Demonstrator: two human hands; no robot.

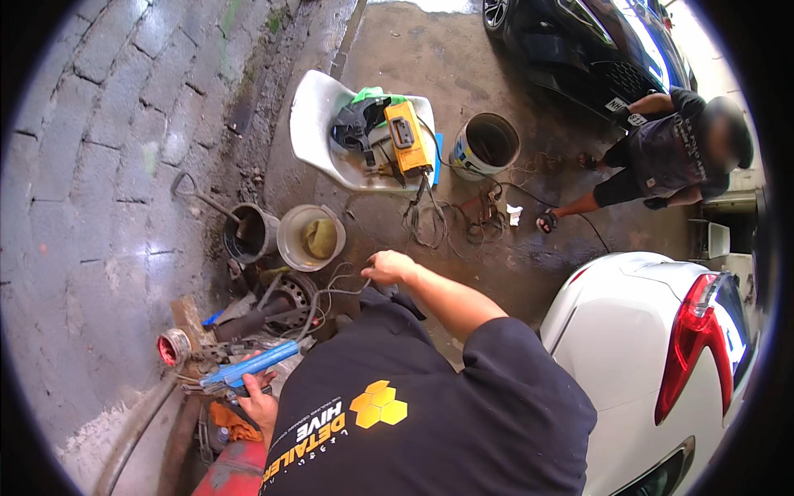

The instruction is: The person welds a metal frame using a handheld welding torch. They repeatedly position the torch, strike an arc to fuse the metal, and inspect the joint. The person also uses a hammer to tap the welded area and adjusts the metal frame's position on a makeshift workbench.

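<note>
My left hand [260,403], at the lower left, is closed around a long blue bar-shaped piece [258,364]. A grey cable [313,307] rises in a curve near the blue piece's right end; whether the two are joined cannot be made out. Higher up, in the middle, my right hand [389,269] pinches the upper part of this cable, fingers pressed together. Beneath the cable lie a wheel rim [295,293] and other metal parts. Just beyond my right hand stands a pale bucket [289,241] with a yellowish cloth [319,238] in it.
A white plastic chair [308,124] carries a yellow box-shaped device [407,136]. Cables [432,227] trail over the wet floor near another bucket [486,142]. A dark bucket [251,236] holds a long-handled tool. Another person [674,153] stands between a dark car [579,58] and a white car [612,331].
</note>
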